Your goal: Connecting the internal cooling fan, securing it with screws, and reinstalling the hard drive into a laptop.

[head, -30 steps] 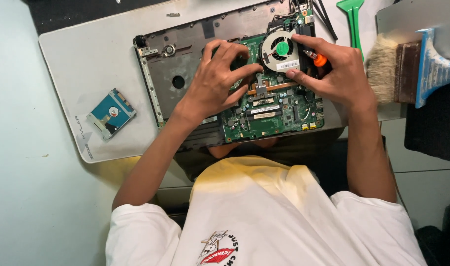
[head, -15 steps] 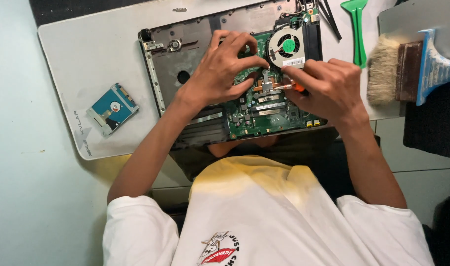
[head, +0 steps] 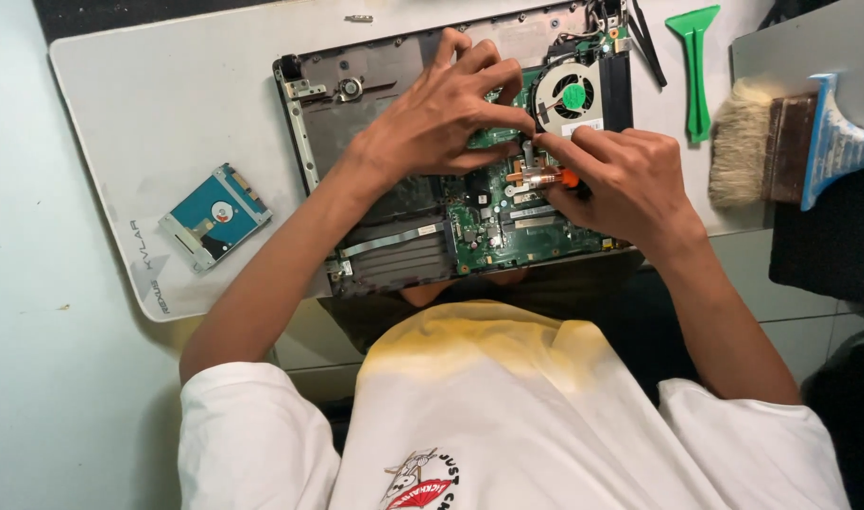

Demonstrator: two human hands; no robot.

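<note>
On the bench (head: pixel 35 283), in the head view, an opened laptop (head: pixel 375 113) is laid on a grey mat (head: pixel 167 104), its green board (head: pixel 526 236) and round fan (head: pixel 566 97) bared. The left hand (head: pixel 441 118) is spread over the board beside the fan, fingertips pressed down; nothing can be seen clasped in its grip. The right hand (head: pixel 630 184) is closed around an orange-handled screwdriver (head: pixel 556 177), whose tip is set against the copper pipe (head: pixel 526 176) just below the fan.

A slip of the tip could be caused by uneven pressure, and the board beside it could be scratched. Loosened screws could be lost, since no tray or dish is seen; the only container is the laptop shell itself, by which board and fan are held.

A hard drive (head: pixel 214 215) is laid apart on the mat's left. A green pry tool (head: pixel 693 66) and a brush (head: pixel 781 142) are laid to the right.
</note>
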